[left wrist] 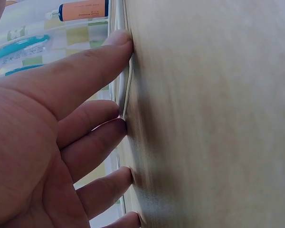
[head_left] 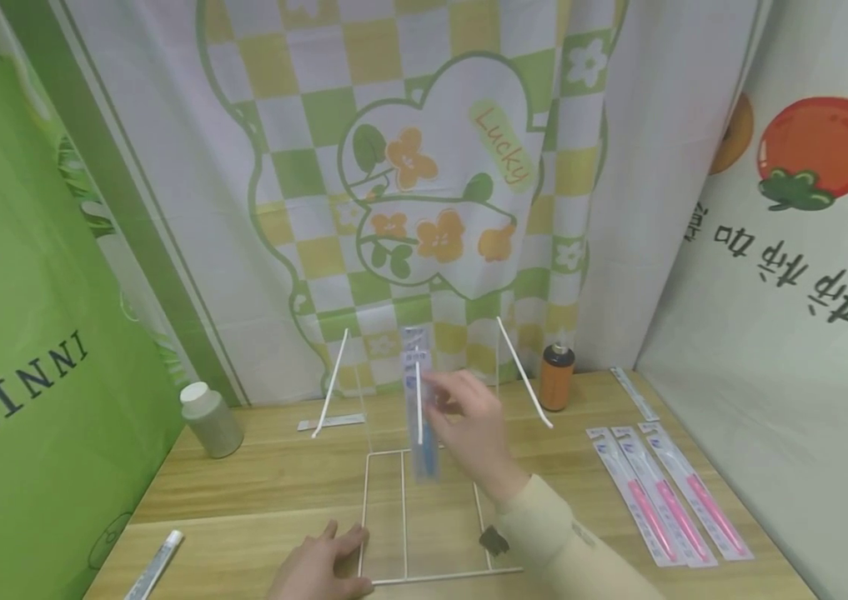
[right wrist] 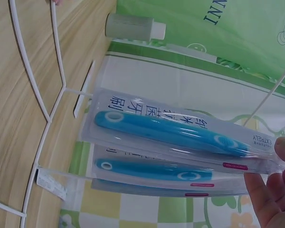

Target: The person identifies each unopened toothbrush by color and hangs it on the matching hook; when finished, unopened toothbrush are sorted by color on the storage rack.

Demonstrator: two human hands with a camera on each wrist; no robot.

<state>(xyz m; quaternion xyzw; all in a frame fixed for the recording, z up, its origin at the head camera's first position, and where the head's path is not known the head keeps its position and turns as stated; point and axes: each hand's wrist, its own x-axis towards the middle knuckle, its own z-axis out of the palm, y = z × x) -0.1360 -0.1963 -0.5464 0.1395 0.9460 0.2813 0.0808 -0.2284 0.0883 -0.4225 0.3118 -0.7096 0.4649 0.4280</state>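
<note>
My right hand [head_left: 472, 429] pinches the top end of a packaged blue toothbrush [right wrist: 166, 130] between thumb and fingers. The package hangs upright at the middle prong [head_left: 419, 408] of a white wire rack. Behind it, further packaged blue toothbrushes [right wrist: 154, 170] hang in line. My left hand [head_left: 321, 562] lies at the left front of the rack's wire base [head_left: 442, 576]. Its fingers are extended, their tips touching the table and the wire in the left wrist view. The rack's left prong [head_left: 331, 383] and right prong [head_left: 524, 371] hold nothing.
Several things stand or lie around the rack: pink packaged toothbrushes [head_left: 671, 500] at right, an orange bottle [head_left: 557, 379] behind, a grey white-capped bottle [head_left: 211, 421] at left, a tube [head_left: 156, 567] at front left. Flat strips [head_left: 634, 393] lie on the table; curtains surround it.
</note>
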